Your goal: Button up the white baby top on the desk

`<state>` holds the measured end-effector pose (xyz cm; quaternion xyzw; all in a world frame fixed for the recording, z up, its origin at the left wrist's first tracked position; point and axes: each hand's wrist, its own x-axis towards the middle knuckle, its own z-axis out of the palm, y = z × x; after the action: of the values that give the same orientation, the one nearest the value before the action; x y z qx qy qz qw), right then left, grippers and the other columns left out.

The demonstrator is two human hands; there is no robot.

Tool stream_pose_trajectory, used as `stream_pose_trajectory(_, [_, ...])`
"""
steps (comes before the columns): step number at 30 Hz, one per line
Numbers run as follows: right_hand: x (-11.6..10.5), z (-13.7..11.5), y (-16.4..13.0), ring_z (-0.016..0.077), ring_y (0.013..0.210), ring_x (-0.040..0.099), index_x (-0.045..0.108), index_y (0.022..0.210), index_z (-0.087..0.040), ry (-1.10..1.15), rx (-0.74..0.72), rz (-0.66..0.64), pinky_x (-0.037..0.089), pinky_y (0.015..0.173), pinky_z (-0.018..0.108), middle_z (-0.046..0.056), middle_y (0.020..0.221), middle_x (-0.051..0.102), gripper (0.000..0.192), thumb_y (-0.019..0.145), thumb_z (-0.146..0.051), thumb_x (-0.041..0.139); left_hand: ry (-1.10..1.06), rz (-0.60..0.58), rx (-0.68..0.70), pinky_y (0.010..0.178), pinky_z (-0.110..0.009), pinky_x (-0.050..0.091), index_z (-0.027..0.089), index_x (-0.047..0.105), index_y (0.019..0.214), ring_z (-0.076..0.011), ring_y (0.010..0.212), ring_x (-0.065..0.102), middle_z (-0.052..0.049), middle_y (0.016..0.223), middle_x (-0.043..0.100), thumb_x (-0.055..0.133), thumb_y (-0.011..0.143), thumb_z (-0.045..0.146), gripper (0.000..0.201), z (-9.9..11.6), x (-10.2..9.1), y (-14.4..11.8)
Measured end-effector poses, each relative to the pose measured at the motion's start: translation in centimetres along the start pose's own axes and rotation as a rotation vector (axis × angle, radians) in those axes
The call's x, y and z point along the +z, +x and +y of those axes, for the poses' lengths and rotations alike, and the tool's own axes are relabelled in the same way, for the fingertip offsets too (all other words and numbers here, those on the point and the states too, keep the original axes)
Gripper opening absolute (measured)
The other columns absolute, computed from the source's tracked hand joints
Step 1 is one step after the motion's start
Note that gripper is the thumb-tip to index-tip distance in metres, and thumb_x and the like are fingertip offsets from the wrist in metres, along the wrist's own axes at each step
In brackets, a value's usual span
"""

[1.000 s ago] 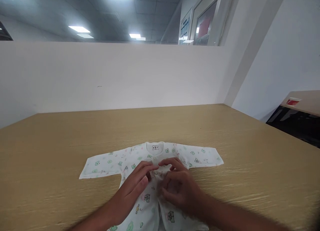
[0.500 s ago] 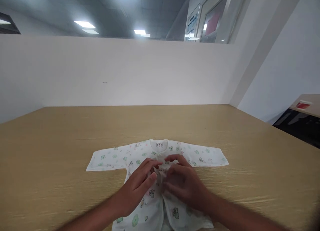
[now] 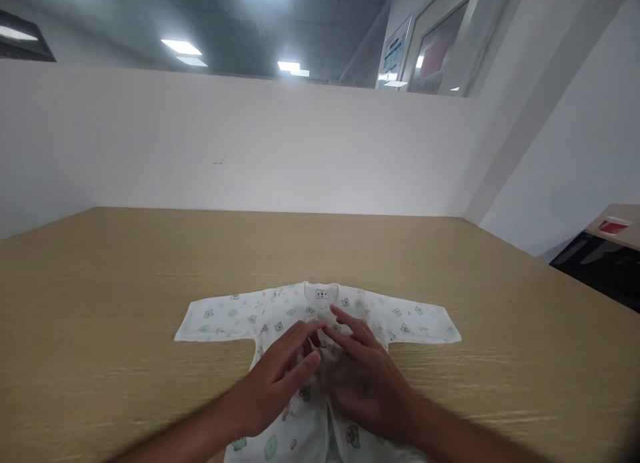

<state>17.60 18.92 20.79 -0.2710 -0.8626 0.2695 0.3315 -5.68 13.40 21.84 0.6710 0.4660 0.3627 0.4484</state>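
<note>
In the head view, a white, green-printed, long-sleeved cloth top (image 3: pixel 295 311) lies spread near-centre on the light-brown wooden table (image 3: pixel 150 249). Over its chest, the bare left hand (image 3: pixel 281 377) is loosely curled, the bare right hand (image 3: pixel 369 377) straighter-fingered; whether either grips the top is unclear.

Six o'clock has two hands, one left hand (image 3: pixel 280 375) and one right hand (image 3: pixel 374 377), and one shirt (image 3: pixel 271 446) with two sleeves (image 3: pixel 217 321) and one neck label (image 3: pixel 323 294). Beneath lies one counter (image 3: pixel 125 283). There is one cup (image 3: pixel 614 227) at three o'clock, one poster (image 3: pixel 395 49) at one, and five ceiling lights (image 3: pixel 181 47) between ten and twelve.
</note>
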Motion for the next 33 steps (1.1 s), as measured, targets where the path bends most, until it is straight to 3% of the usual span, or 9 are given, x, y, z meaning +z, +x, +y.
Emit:
stream_pose_trajectory(2, [0.0, -0.1, 0.0, 0.0318, 0.144, 0.045, 0.059, 0.139, -0.026, -0.001, -0.010, 0.010, 0.043, 0.115, 0.051, 0.014, 0.154, 0.047, 0.067, 0.075, -0.018, 0.076, 0.015, 0.008, 0.008, 0.115, -0.042, 0.038, 0.039, 0.051, 0.147, -0.0261, 0.131, 0.049, -0.003, 0.141, 0.055, 0.045, 0.104, 0.056, 0.046, 0.1, 0.1, -0.1])
stream_pose_trajectory(5, [0.2, -0.2, 0.1, 0.0291, 0.127, 0.056, 0.069, 0.094, -0.023, -0.029, -0.018, 0.104, 0.050, 0.106, 0.046, 0.011, 0.132, 0.060, 0.020, 0.076, -0.017, 0.077, 0.050, -0.010, 0.010, 0.110, -0.040, 0.041, 0.039, 0.052, 0.146, -0.0248, 0.125, 0.052, -0.003, 0.134, 0.058, 0.044, 0.104, 0.057, 0.046, 0.4, 0.1, -0.1])
stream_pose_trajectory(7, [0.4, -0.2, 0.0, 0.0283, 0.125, 0.056, 0.063, 0.075, -0.021, -0.092, -0.051, 0.130, 0.047, 0.109, 0.047, 0.009, 0.128, 0.062, 0.014, 0.075, -0.009, 0.071, 0.051, -0.023, 0.000, 0.109, -0.040, 0.042, 0.041, 0.049, 0.148, -0.0243, 0.124, 0.053, -0.003, 0.135, 0.058, 0.043, 0.105, 0.056, 0.046, 0.4, 0.1, -0.1])
stream_pose_trajectory(9, [0.6, -0.2, -0.1, 0.0302, 0.133, 0.051, 0.068, 0.083, -0.022, -0.174, -0.084, 0.126, 0.041, 0.115, 0.053, 0.009, 0.138, 0.059, 0.020, 0.073, -0.005, 0.067, 0.047, -0.031, -0.010, 0.112, -0.041, 0.040, 0.043, 0.047, 0.149, -0.0247, 0.129, 0.051, -0.002, 0.141, 0.056, 0.044, 0.105, 0.056, 0.047, 0.3, 0.1, -0.2])
stream_pose_trajectory(13, [0.7, -0.7, -0.2, 0.0339, 0.148, 0.035, 0.056, 0.140, -0.023, -0.283, -0.110, 0.086, 0.039, 0.118, 0.058, 0.012, 0.161, 0.039, 0.074, 0.069, -0.006, 0.066, 0.042, 0.001, -0.019, 0.122, -0.044, 0.031, 0.045, 0.044, 0.152, -0.0261, 0.142, 0.041, 0.000, 0.155, 0.046, 0.046, 0.104, 0.056, 0.049, 0.1, 0.1, -0.3])
stream_pose_trajectory(19, [0.9, -1.0, -0.1, 0.0307, 0.124, 0.054, 0.065, 0.086, -0.023, -0.325, -0.199, 0.196, 0.048, 0.103, 0.053, 0.007, 0.130, 0.063, 0.016, 0.076, -0.010, 0.068, 0.092, -0.019, 0.029, 0.119, -0.042, 0.038, 0.041, 0.044, 0.153, -0.0251, 0.134, 0.049, -0.003, 0.145, 0.053, 0.046, 0.104, 0.054, 0.051, 0.3, 0.4, -0.4])
stream_pose_trajectory(26, [0.8, -0.7, -0.2, 0.0354, 0.130, 0.049, 0.059, 0.134, -0.024, -0.463, -0.188, 0.154, 0.046, 0.103, 0.059, 0.014, 0.146, 0.054, 0.065, 0.073, -0.003, 0.063, 0.136, 0.067, -0.002, 0.124, -0.049, 0.035, 0.038, 0.052, 0.149, -0.0318, 0.147, 0.041, -0.004, 0.159, 0.047, 0.054, 0.100, 0.056, 0.053, -0.8, 0.6, -0.3])
stream_pose_trajectory(31, [0.7, -0.7, -0.2, 0.0251, 0.093, 0.058, 0.063, 0.107, -0.026, -0.242, -0.147, 0.190, 0.053, 0.085, 0.044, 0.002, 0.082, 0.067, 0.034, 0.080, -0.005, 0.062, 0.123, 0.029, -0.011, 0.123, -0.052, 0.036, 0.041, 0.046, 0.153, -0.0300, 0.143, 0.046, -0.004, 0.154, 0.053, 0.047, 0.103, 0.057, 0.054, -0.9, 0.5, -0.3])
stream_pose_trajectory(33, [0.6, -0.6, -0.1, 0.0247, 0.097, 0.060, 0.062, 0.113, -0.027, -0.142, -0.112, 0.195, 0.054, 0.088, 0.042, 0.000, 0.074, 0.065, 0.042, 0.079, -0.002, 0.060, 0.131, 0.014, -0.038, 0.127, -0.055, 0.028, 0.043, 0.044, 0.154, -0.0302, 0.150, 0.038, -0.001, 0.159, 0.047, 0.046, 0.102, 0.058, 0.054, -1.0, 0.5, -0.3])
